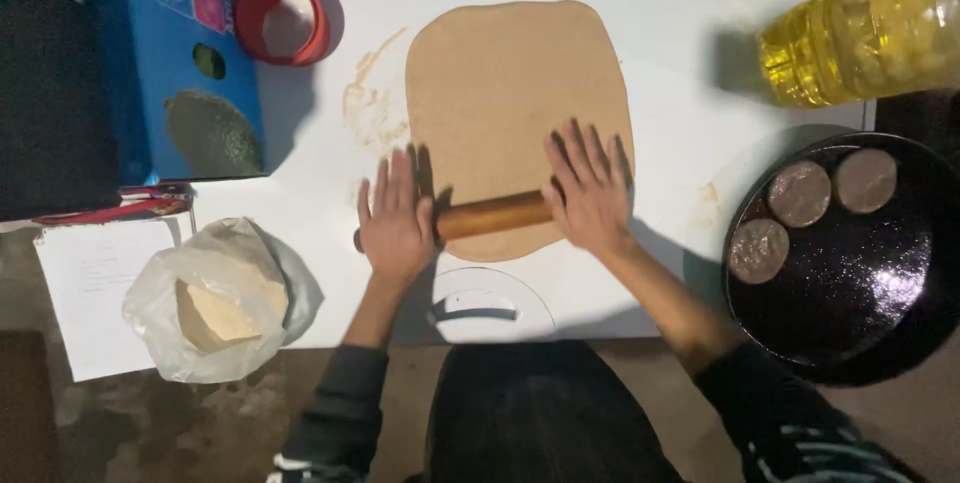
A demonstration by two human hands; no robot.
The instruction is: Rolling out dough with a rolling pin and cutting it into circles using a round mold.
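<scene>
From the head camera, we see both hands laid flat on a wooden rolling pin [495, 215] just below the middle of the frame. Our left hand [396, 218] presses palm-down on the pin's left end, fingers spread and open, not curled round it. Our right hand [590, 188] lies the same way on the right end, fingers fanned out over the dough. The pin rests across the near edge of a broad sheet of brown dough [510, 93], which spreads from the centre up toward the top of the frame on the white table [660, 63].

We judge that rolling out is the step in hand: the sheet is already wide and thin, roughly squared with rounded corners. The next stroke would call for even pressure from both palms, so the near edge thins to match the rest.

At the right edge a dark pan [850, 293] holds three round cut discs [800, 193]. At upper left sits a red ring cutter [285, 18]; at lower left an open bag of flour [220, 303]; at upper right a bottle of yellow oil [860, 28].
</scene>
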